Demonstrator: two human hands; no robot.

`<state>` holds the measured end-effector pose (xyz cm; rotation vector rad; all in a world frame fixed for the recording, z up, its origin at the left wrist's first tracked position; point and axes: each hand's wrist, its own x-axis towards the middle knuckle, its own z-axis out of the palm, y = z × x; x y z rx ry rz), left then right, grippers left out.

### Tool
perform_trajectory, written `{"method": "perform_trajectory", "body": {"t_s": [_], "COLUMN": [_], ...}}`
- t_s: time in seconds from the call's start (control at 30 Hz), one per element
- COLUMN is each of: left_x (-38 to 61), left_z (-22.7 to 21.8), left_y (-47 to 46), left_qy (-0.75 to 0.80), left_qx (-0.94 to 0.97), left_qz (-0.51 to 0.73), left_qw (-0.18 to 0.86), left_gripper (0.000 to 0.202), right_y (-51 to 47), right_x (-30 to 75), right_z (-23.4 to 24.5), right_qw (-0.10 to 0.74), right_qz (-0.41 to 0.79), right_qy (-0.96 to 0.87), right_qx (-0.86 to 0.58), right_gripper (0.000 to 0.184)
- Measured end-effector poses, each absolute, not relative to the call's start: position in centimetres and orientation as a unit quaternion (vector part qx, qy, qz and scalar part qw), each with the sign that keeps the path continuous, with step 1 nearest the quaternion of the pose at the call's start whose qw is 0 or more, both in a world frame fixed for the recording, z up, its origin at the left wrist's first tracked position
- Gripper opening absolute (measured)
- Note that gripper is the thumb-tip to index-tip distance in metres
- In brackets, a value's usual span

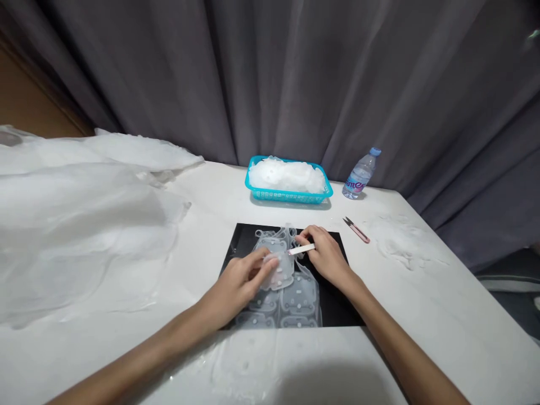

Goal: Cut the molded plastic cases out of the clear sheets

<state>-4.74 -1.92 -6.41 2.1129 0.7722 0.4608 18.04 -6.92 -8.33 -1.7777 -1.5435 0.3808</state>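
Note:
A black mat [333, 306] lies on the white table, and a translucent white sheet of molded pieces [295, 298] is spread over it. My left hand [242, 281] pinches one translucent piece [280, 270] of that sheet, fingers closed on it. My right hand [327, 253] grips a small white and pink pen-like tool [301, 249], its tip touching the piece held by the left hand.
A teal basket [289, 195] full of white pieces stands behind the mat. A water bottle [359, 174] is at the back right, pink snips [356, 229] lie beside the mat. White sheeting [76, 225] covers the table's left. Grey curtain behind.

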Motion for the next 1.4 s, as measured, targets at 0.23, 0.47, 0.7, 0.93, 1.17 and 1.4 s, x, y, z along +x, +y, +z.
{"method": "perform_trajectory", "body": {"t_s": [0.23, 0.47, 0.7, 0.93, 1.17, 1.4], "left_x": [-4.6, -3.6, -4.2, -4.3, -4.3, -5.0], "left_z": [-6.6, -7.2, -8.1, -7.0, -6.5, -5.8], "left_y": [-0.3, -0.7, -2.2, -2.4, 1.4, 0.2], "left_qy": [0.299, 0.314, 0.201, 0.269, 0.285, 0.278], "left_qx": [0.763, 0.719, 0.882, 0.816, 0.700, 0.767], "left_qz": [0.175, 0.180, 0.267, 0.241, 0.251, 0.261], "left_qw": [0.546, 0.593, 0.333, 0.452, 0.605, 0.516], "left_gripper": [0.038, 0.039, 0.024, 0.023, 0.040, 0.033], "right_y": [-9.2, -10.0, -9.8, -9.3, -10.5, -9.9], "right_x": [18.6, 17.5, 17.3, 19.7, 21.7, 20.4], "right_z": [-6.9, -6.2, -7.4, -8.6, -8.0, -9.8], "right_qw": [0.414, 0.392, 0.343, 0.315, 0.330, 0.264], "right_qz": [0.275, 0.336, 0.228, 0.067, 0.063, 0.012], "right_qy": [-0.599, -0.625, -0.653, -0.647, -0.644, -0.688], "right_qx": [-0.628, -0.586, -0.635, -0.691, -0.687, -0.676], "right_gripper": [0.025, 0.019, 0.020, 0.022, 0.018, 0.014]}}
